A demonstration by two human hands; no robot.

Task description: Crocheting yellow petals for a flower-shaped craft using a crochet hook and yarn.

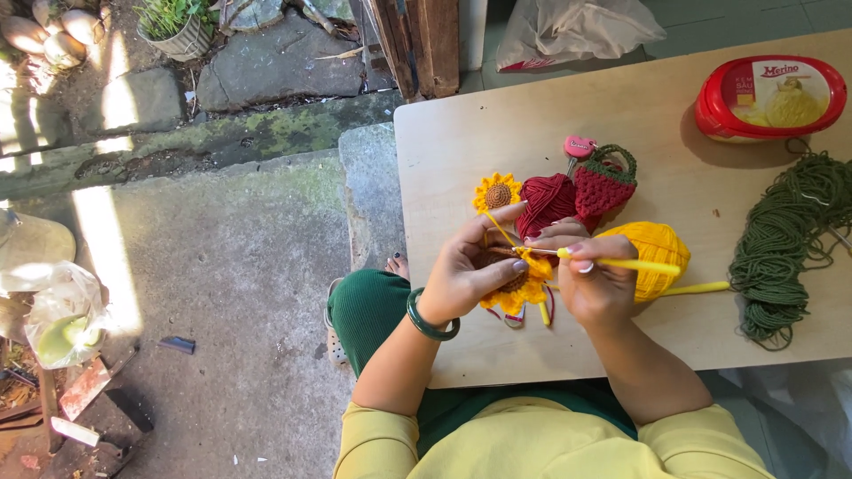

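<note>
My left hand [469, 266] holds a half-made crochet sunflower [524, 286], yellow petals around a brown centre, with a yellow strand running over my forefinger. My right hand [593, 282] grips a yellow-handled crochet hook [621, 263] whose tip is in the flower's edge. A yellow yarn ball [652, 253] lies just behind my right hand. A finished sunflower [497, 192], a dark red yarn ball [546, 202] and a red crochet strawberry pouch [605, 184] with a green rim sit beyond my hands on the wooden table [461, 142].
A loose heap of dark green yarn [785, 244] lies at the table's right. A red lidded tub [768, 96] stands at the far right corner. A second yellow hook [697, 288] lies by the yellow ball. A pink round tool [579, 147] rests near the strawberry. Stone ground lies left.
</note>
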